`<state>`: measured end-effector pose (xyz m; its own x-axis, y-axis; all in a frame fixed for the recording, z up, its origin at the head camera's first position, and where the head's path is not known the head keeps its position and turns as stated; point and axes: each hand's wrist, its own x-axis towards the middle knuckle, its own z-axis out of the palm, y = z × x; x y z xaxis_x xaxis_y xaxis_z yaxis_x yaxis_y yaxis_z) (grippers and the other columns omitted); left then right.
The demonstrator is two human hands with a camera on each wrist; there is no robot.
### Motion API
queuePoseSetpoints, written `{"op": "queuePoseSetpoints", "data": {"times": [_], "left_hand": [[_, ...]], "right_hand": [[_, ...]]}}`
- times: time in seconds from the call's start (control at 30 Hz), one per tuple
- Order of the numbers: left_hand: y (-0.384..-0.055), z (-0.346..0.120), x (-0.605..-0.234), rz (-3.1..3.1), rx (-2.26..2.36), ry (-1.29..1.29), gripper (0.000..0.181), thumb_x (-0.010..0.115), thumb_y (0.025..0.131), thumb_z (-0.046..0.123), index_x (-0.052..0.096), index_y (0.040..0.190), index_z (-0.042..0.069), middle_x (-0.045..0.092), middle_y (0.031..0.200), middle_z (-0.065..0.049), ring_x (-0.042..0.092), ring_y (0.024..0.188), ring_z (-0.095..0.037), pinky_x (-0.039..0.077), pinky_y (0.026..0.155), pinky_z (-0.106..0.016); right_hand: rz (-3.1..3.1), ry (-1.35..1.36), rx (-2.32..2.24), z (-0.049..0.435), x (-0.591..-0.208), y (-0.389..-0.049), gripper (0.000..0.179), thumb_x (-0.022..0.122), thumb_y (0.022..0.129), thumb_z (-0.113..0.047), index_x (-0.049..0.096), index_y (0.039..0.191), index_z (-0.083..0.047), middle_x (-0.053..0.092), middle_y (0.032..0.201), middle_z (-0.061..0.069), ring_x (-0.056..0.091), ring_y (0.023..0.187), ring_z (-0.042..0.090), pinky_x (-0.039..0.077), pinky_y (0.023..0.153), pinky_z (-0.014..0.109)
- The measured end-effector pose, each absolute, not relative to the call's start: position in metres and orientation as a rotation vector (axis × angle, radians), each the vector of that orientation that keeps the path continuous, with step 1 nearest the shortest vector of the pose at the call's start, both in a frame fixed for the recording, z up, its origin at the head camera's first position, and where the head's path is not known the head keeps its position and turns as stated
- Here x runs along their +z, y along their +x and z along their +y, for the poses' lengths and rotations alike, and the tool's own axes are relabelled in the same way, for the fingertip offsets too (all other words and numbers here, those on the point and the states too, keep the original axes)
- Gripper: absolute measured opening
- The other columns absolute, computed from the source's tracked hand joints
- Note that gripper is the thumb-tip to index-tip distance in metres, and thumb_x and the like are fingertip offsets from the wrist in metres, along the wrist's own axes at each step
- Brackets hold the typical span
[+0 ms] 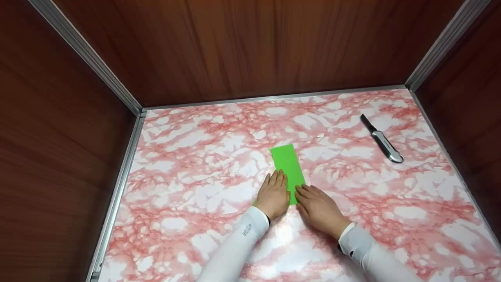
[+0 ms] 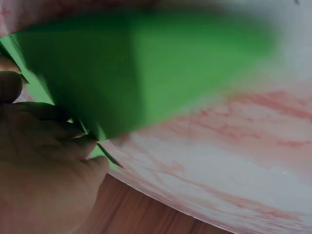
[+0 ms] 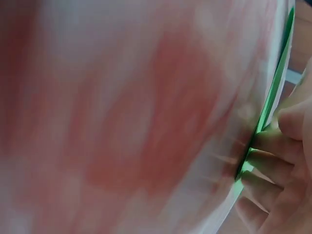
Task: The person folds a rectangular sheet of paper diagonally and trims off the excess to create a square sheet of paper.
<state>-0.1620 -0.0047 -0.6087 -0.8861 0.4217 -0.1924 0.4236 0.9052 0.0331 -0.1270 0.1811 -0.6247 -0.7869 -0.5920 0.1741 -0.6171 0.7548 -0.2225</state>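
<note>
A bright green sheet of paper (image 1: pixel 289 164) lies on the table as a narrow strip, slightly tilted. My left hand (image 1: pixel 274 196) rests on its lower left part with the fingers extended forward. A small green corner shows left of that wrist. In the left wrist view, a broad paper flap (image 2: pixel 161 73) spreads out beside the left hand (image 2: pixel 44 161), blurred toward its tip. My right hand (image 1: pixel 321 207) touches the strip's lower right edge with its fingertips. From the right wrist, the paper appears as a thin green edge (image 3: pixel 273 92) along the fingers of the right hand (image 3: pixel 282 175).
A knife (image 1: pixel 382 143) with a dark blade and a silver-and-black handle lies on the right side of the table. The table (image 1: pixel 188 172) has a red and white marbled top. Brown wood-look panels (image 1: pixel 250 47) with metal edging enclose the back and both sides.
</note>
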Motion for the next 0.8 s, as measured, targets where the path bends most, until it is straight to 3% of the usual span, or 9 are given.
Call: {"op": "queuePoseSetpoints", "data": {"times": [0.4,0.8], "left_hand": [[-0.164,-0.023,-0.614,2.878,0.043,0.867,0.058,0.041,0.104,0.033,0.029,0.152,0.003,0.022,0.158,-0.014,0.014,0.146,-0.027,0.013,0.116,-0.034],[-0.159,-0.027,-0.613,2.858,0.056,0.812,0.049,0.037,0.106,0.027,0.034,0.151,0.009,0.025,0.158,-0.007,0.018,0.145,-0.021,0.018,0.115,-0.030]], "right_hand": [[-2.897,0.977,0.379,0.171,-0.615,-0.124,0.041,0.057,0.097,-0.026,0.063,0.128,0.000,0.054,0.138,0.015,0.048,0.128,0.032,0.034,0.107,0.045],[-2.943,0.974,0.497,0.176,-0.611,-0.129,0.039,0.055,0.099,-0.026,0.063,0.128,-0.001,0.054,0.137,0.014,0.048,0.128,0.032,0.034,0.107,0.045]]}}
